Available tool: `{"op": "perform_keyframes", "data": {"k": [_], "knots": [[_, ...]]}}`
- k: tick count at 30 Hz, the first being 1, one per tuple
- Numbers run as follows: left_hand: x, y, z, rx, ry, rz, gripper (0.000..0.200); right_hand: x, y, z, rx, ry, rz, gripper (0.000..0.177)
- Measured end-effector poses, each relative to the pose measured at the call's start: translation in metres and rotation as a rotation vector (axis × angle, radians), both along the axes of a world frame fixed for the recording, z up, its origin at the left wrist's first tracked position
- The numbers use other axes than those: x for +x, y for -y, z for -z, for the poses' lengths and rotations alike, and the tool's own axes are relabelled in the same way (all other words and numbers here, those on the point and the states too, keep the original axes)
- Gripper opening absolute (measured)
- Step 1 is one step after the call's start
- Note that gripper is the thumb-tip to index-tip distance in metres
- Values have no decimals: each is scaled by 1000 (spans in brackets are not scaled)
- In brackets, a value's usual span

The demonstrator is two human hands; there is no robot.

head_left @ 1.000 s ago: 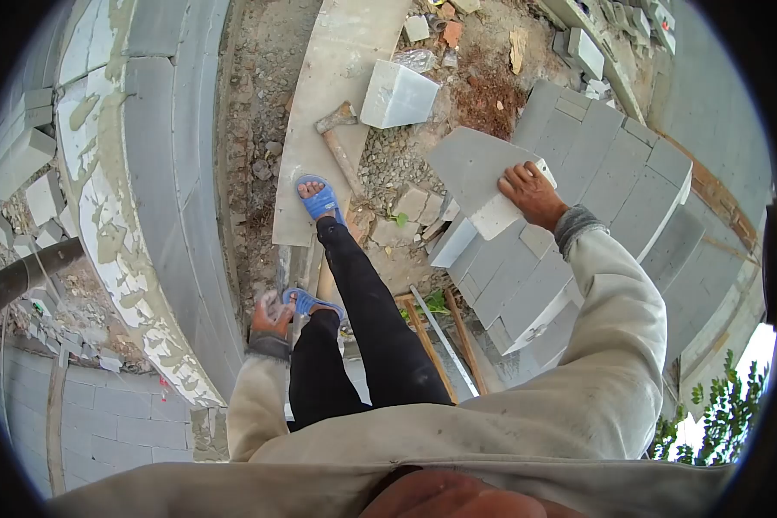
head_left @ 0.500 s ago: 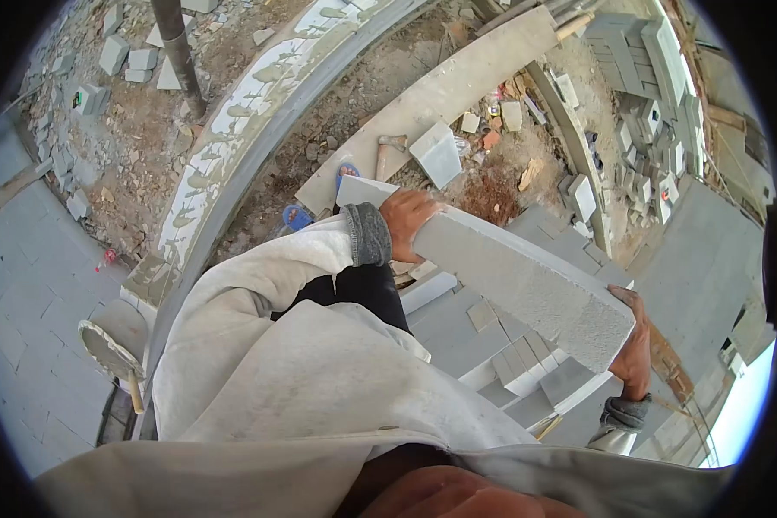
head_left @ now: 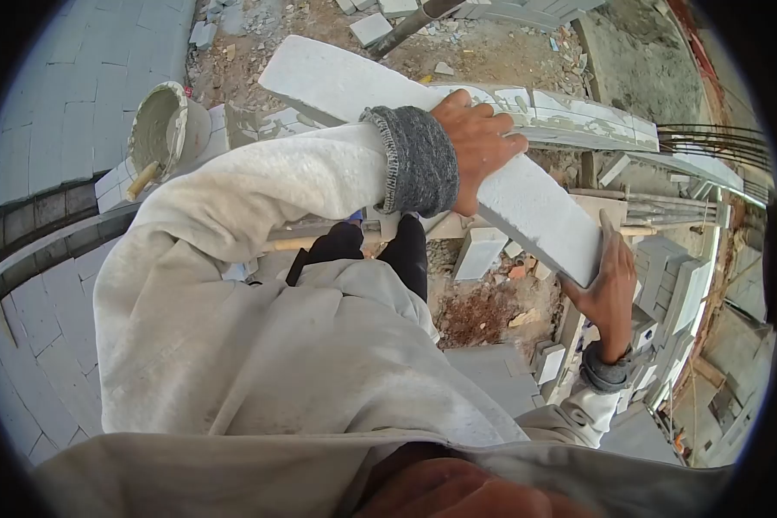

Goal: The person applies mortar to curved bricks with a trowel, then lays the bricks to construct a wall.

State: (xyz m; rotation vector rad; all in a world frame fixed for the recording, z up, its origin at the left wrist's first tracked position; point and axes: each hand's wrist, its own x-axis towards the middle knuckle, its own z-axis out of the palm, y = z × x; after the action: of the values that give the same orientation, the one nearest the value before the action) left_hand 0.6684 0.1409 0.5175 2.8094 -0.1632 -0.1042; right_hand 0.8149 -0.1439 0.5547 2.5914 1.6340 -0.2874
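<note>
Above the legs [head_left: 410,250], running from 11 o'clock down to 3 o'clock of the view: a long pale block [head_left: 540,207], carried in the air. It is tilted, with the 11 o'clock end higher, and touches nothing but the hands.

Left hand [head_left: 479,142]: closed over the block's top edge near mid-length, fingers wrapped down the far face.
Right hand [head_left: 609,289]: at the low end, palm cupped under the corner, fingers spread. This is a prop rather than a full wrap.

Risks, judged from this view:
1. The low end rests on one open palm. The block's surface looks granular and dusty, so a slip or a crumbling corner there drops it toward the legs. The feet are hidden.
2. The high end passes near the mortar tub [head_left: 168,129] at 10 o'clock, which has a tool handle [head_left: 142,180] sticking out. A swing of that end could knock the tub over.
3. The curved wall top [head_left: 578,116] at 1 o'clock carries smeared mortar just behind the block. A scrape could strip it.
4. The ground [head_left: 483,315] at centre is rubble, with a loose block [head_left: 479,252] lying on it. The load and sleeve hide the footing, so a stumble is plausible.
</note>
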Motion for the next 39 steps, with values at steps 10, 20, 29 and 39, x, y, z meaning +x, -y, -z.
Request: {"op": "perform_keyframes", "data": {"k": [10, 20, 29, 39], "knots": [[-13, -156, 85, 191, -230, -429, 100, 100, -218, 142, 297, 37, -480, 94], [-78, -227, 225, 189, -213, -714, 103, 88, -354, 257, 295, -5, -722, 88], [-117, -223, 329, 181, -339, -705, 106, 49, -352, 371, 143, -103, -685, 90], [-122, -218, 365, 217, -331, -721, 106, 43, -347, 406, 186, -46, -695, 88]]}}
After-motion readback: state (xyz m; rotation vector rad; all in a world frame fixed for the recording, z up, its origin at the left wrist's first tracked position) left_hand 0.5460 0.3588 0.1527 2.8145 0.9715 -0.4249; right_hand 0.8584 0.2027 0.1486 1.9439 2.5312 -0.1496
